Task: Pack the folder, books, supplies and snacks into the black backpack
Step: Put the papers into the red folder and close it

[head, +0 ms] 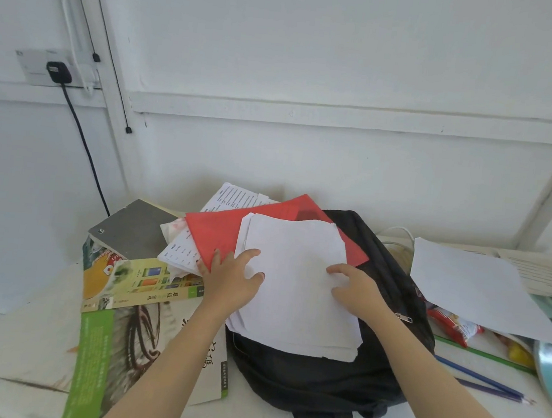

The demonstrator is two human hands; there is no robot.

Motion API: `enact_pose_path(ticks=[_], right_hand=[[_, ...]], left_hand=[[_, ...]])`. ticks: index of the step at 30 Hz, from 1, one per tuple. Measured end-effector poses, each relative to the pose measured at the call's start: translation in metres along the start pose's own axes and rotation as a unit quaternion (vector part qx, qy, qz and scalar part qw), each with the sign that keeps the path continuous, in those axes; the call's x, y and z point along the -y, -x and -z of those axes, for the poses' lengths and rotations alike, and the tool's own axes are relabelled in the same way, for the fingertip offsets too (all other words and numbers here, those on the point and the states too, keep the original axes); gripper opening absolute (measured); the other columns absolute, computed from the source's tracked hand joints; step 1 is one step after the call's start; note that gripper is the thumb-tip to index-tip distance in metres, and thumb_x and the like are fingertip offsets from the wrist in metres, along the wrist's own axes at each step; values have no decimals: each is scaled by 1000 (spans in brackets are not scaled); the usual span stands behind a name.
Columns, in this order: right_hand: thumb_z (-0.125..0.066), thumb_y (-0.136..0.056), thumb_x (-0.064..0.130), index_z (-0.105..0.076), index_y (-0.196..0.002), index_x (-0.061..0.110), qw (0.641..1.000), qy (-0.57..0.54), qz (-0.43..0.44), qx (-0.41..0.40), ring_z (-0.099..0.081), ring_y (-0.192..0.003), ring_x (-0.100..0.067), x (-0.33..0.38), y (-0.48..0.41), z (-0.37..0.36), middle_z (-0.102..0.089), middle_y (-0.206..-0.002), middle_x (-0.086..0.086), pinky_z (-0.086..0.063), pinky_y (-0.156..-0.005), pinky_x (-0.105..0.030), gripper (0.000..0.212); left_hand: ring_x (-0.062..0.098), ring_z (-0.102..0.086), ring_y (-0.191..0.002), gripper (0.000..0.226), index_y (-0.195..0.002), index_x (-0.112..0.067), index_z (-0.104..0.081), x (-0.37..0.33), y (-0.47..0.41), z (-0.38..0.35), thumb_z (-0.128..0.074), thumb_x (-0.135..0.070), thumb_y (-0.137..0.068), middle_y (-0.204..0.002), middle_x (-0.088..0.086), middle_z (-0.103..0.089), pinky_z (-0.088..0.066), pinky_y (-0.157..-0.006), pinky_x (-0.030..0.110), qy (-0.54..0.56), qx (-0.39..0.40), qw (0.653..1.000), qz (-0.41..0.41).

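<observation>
The black backpack [326, 375] lies flat in the middle of the table. A red folder [221, 234] rests on its far end, and a stack of white sheets [298, 278] lies over the folder and the backpack. My left hand [230, 282] holds the stack's left edge, thumb on top. My right hand [357, 291] rests on the sheets with curled fingers pressing down. Left of the backpack are books: a grey one [130, 232], a yellow-green one [136, 283] and a large green-edged one [133, 346].
A red snack packet [452, 327], blue pens [483, 384], a green ruler [483, 355] and a loose white sheet [476, 288] lie right of the backpack. Printed papers [235, 198] stick out behind the folder. A black cable [82, 143] hangs from a wall socket.
</observation>
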State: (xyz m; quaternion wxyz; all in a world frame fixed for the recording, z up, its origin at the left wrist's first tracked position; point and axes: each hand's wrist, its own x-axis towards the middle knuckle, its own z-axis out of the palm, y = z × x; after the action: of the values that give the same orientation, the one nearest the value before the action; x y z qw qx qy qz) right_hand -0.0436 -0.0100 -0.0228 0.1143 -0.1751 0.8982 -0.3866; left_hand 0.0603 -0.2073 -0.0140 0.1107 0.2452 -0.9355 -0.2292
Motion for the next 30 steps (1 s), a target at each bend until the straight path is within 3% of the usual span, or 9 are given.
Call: enact_pose_path(ticks=[5, 9, 11, 13, 16, 19, 21, 25, 30], right_hand=[[-46, -88, -3, -60, -109, 30, 985, -169, -16, 22, -45, -113, -17, 6, 3, -5, -45, -130, 4, -41, -88, -26, 41], [-41, -86, -12, -66, -106, 22, 968, -252, 12, 16, -54, -88, -9, 9, 14, 0, -51, -112, 13, -49, -65, -19, 47], [-41, -84, -13, -69, -102, 22, 951, -309, 22, 6, -57, -87, -9, 9, 18, 7, -56, -113, 12, -52, -70, -21, 48], [-42, -83, -15, -72, -97, 24, 930, -365, 30, 2, -61, -96, -16, 7, 21, 15, -60, -119, 5, -53, -83, -30, 51], [-42, -82, -16, -75, -99, 21, 909, -414, 58, 12, -60, -107, -25, 4, 29, 29, -63, -122, -1, -50, -93, -40, 52], [-43, -81, -18, -75, -99, 19, 921, -373, 115, -8, -62, -103, -17, 8, 39, 43, -69, -112, 5, -49, -89, -34, 51], [-45, -80, -19, -74, -92, 24, 932, -326, 151, -51, -61, -102, -11, 13, 42, 50, -69, -105, 13, -49, -85, -28, 54], [-52, -79, -13, -72, -91, 35, 936, -252, 194, -151, -53, -98, 13, 20, 47, 57, -56, -103, 25, -46, -84, -11, 54], [-61, -78, -5, -71, -94, 39, 927, -203, 235, -210, -50, -103, 11, 16, 52, 59, -54, -114, 14, -41, -88, -6, 47]], left_hand=[[24, -26, -137, 36, -124, -38, -51, 5, 4, 4, -56, -36, -88, -135, -5, -50, -7, -114, 52, 77, -28, 997, -5], [12, -39, -126, 25, -111, -36, -60, 7, 8, 9, -59, -27, -87, -124, -12, -56, 7, -113, 38, 116, -53, 992, -18], [6, -42, -120, 23, -103, -36, -62, 6, 11, 13, -60, -19, -86, -116, -19, -55, -5, -113, 35, 184, -43, 982, -28], [7, -45, -119, 27, -98, -35, -63, 2, 14, 20, -61, -11, -85, -111, -24, -53, -29, -105, 30, 285, -8, 958, -35], [4, -50, -113, 33, -98, -33, -66, -10, 19, 31, -63, -4, -82, -114, -22, -56, -41, -95, 22, 379, 24, 922, -70], [-19, -50, -98, 36, -96, -29, -67, -29, 21, 38, -62, 4, -81, -114, -18, -59, -39, -73, -1, 414, 9, 905, -101], [-25, -49, -91, 38, -94, -26, -68, -43, 24, 37, -58, 8, -81, -109, -20, -60, -36, -67, -4, 419, -15, 900, -120], [-16, -54, -97, 40, -91, -23, -71, -65, 29, 32, -54, 12, -80, -103, -20, -65, -37, -76, -1, 423, -63, 888, -166], [-6, -56, -102, 33, -91, -21, -72, -68, 30, 25, -61, 9, -80, -103, -11, -67, -38, -80, 1, 430, -90, 879, -187]])
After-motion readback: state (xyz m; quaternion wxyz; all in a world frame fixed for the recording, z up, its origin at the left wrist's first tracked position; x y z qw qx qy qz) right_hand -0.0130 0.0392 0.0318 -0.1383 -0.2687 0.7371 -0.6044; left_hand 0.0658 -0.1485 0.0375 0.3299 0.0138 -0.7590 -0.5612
